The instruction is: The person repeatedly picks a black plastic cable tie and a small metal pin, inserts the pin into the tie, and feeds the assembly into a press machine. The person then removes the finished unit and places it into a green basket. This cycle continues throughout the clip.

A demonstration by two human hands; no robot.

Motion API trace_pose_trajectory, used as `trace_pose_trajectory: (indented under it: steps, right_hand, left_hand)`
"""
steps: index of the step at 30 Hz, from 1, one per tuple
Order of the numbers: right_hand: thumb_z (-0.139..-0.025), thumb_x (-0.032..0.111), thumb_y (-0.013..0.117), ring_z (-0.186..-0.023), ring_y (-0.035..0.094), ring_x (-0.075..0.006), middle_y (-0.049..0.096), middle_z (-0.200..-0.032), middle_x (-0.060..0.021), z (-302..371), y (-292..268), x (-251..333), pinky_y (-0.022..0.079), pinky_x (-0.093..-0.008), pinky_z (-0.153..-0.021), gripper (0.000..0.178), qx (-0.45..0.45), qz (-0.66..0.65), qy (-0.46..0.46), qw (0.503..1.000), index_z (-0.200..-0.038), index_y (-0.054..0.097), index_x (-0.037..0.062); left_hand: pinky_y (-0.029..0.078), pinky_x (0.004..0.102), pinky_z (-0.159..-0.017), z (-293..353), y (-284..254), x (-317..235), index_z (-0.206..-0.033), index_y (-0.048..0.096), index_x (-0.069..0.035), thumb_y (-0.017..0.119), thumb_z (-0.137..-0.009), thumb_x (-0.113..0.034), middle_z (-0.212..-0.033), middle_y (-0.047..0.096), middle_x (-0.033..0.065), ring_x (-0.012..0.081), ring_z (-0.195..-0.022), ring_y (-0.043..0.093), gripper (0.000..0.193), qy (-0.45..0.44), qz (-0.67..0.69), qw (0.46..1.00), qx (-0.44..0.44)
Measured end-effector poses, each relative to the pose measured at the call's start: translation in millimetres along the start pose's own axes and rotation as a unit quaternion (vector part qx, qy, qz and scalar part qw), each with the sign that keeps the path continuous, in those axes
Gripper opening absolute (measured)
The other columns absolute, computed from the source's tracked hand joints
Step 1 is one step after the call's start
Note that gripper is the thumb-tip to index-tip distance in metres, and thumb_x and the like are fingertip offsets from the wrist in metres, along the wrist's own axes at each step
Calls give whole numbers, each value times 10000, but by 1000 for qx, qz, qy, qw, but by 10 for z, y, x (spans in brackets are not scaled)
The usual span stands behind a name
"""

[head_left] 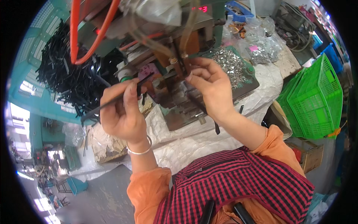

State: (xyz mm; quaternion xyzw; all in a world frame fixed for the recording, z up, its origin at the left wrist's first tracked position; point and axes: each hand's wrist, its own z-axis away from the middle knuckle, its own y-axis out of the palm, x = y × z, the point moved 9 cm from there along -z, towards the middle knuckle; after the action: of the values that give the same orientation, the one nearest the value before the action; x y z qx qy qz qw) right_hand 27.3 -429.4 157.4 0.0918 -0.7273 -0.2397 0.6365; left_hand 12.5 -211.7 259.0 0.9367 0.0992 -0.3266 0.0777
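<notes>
The slim black strip lies slantwise across the left grip, pinched between thumb and fingers, one end pointing toward the metal machine and the other jutting past the knuckles, while the right grip is bunched beside the machine, its hold impossible to tell.

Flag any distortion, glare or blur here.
Head view: fisheye rim, black corners; head view: windows at far left blown out; head view: metal bits glinting; head view: hose soft; head view: left fingers and right fingers fairly clear.
</notes>
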Motion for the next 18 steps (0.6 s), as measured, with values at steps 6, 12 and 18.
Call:
trace_pose_trajectory:
  steps: [6,12,18]
  right_hand:
    - [-856,68,717,-1236,607,-308,642,-1288,-168,74,-430,483,473,-392,-1055,307,74,361,-178,912,-1162,701,51]
    - [-808,142,773,-1265,565,-411,660,-1241,-213,-152,-1393,170,430,-484,-1089,172,-96,678,-275,675,-964,752,71]
    - [-876,137,732,-892,678,-309,723,-952,-130,-390,-1651,127,530,-387,-813,124,-140,547,-221,795,-942,734,31]
  left_hand:
    - [539,289,-611,562,522,-338,-952,751,-21,814,-790,-14,-937,741,153,232,-699,692,174,240,-148,934,220]
    - [426,244,-464,878,829,-314,-928,739,-72,868,-744,-93,-1034,735,117,111,-555,577,226,334,-187,892,241]
    - [432,263,-452,871,764,-237,-983,736,-111,895,-726,-97,-961,750,96,143,-546,604,303,318,-177,904,225]
